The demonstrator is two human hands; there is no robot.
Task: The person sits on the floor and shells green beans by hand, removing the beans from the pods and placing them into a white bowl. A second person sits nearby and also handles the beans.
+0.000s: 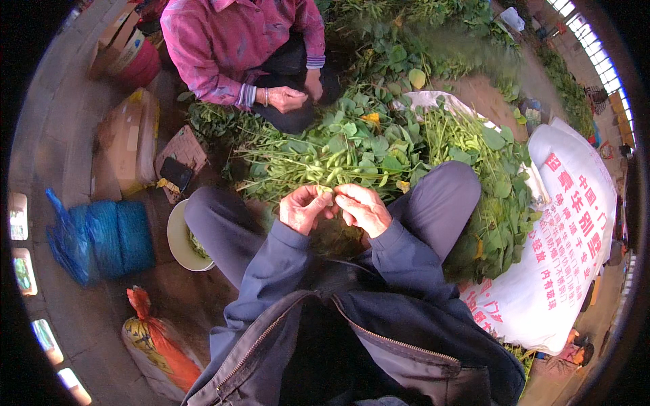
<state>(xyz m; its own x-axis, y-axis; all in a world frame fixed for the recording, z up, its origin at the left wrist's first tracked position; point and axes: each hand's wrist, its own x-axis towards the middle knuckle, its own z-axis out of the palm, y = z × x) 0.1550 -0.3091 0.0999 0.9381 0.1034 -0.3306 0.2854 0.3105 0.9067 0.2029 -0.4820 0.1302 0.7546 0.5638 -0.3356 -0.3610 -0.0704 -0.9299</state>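
Observation:
Both of my hands meet in front of my crossed legs, just short of a heap of green soybean plants [365, 142]. Between the thumb and fingers of my left hand [300, 209] is a pale green soybean pod [323, 190]. My right hand [363, 207] is curled close beside it, its fingertips near the pod; whether they grip it too is hidden. Loose plump pods [330, 165] lie on the stems just beyond my fingers. Left of my knee stands a white bowl [177, 243] with some green matter inside, partly covered by my leg.
Opposite me sits a person in a pink patterned shirt [203, 45], hands in the lap. A printed white sheet [558, 243] and leafy stalks [497, 213] lie at right. At left are blue twine rolls [119, 238], a cardboard box [127, 144], a phone [175, 173] and an orange-topped sack [162, 345].

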